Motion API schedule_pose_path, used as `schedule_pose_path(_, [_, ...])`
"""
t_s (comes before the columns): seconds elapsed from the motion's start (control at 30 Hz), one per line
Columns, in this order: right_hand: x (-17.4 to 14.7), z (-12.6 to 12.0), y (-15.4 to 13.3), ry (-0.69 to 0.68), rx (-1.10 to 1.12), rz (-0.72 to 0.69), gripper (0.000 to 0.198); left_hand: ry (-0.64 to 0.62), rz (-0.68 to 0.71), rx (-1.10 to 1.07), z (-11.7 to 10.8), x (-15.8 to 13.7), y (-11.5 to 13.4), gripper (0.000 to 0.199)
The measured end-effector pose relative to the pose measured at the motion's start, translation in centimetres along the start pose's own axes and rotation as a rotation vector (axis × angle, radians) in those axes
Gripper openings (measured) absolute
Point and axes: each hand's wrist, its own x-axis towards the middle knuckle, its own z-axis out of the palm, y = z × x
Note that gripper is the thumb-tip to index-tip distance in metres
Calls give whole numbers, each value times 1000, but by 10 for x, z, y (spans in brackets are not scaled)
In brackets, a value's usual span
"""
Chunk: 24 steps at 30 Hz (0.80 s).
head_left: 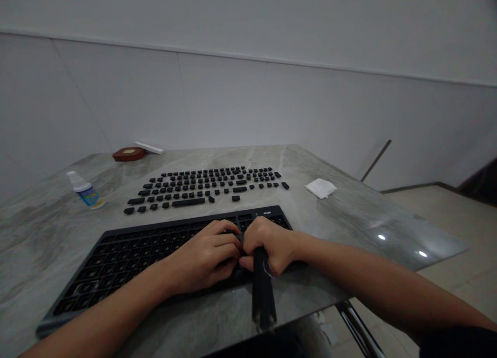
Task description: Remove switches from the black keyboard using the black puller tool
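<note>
A black keyboard [128, 259] with its keycaps off lies at a slant on the table, its bare key sockets showing. My left hand [212, 254] rests over its right half, fingers bent and slightly apart, with the fingertips close to my right hand. My right hand [267, 241] is closed around a thick black cylindrical tool [264, 290], whose handle points toward me past the keyboard's front edge. The tool's working end is hidden under my fingers. Beyond the keyboard, loose black keycaps [190, 182] are laid out in rows, a long spacebar [188, 202] among them.
On the left stands a small white spray bottle [88, 192] with a blue label. A brown case [129, 154] and a white flat strip [149, 148] lie at the back. A folded white tissue [320, 187] is on the right. The grey marbled table [373, 233] ends at the right and front.
</note>
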Motion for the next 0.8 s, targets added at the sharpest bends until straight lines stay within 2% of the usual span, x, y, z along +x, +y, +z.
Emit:
schedule_pose_path(0.1, [0, 1, 7, -22, 85, 47, 30, 3, -40, -11, 1, -2, -3, 9])
schedule_pose_path(0.23, [0, 2, 16, -57, 161, 33, 26, -14, -70, -20, 3, -2, -5, 9])
schedule_pose_path(0.5, [0, -4, 15, -118, 122, 0, 28, 1, -100, -56, 4, -1, -6, 12])
schedule_pose_path(0.6, [0, -4, 16, -138, 158, 38, 27, 5, -100, -59, 4, -2, -7, 11])
schedule_pose_path(0.73, [0, -1, 20, -95, 235, 112, 34, 33, -84, -57, 3, -2, -6, 10])
schedule_pose_path(0.8, [0, 0, 22, -76, 266, 156, 36, 1, -43, -63, 2, -2, -4, 10])
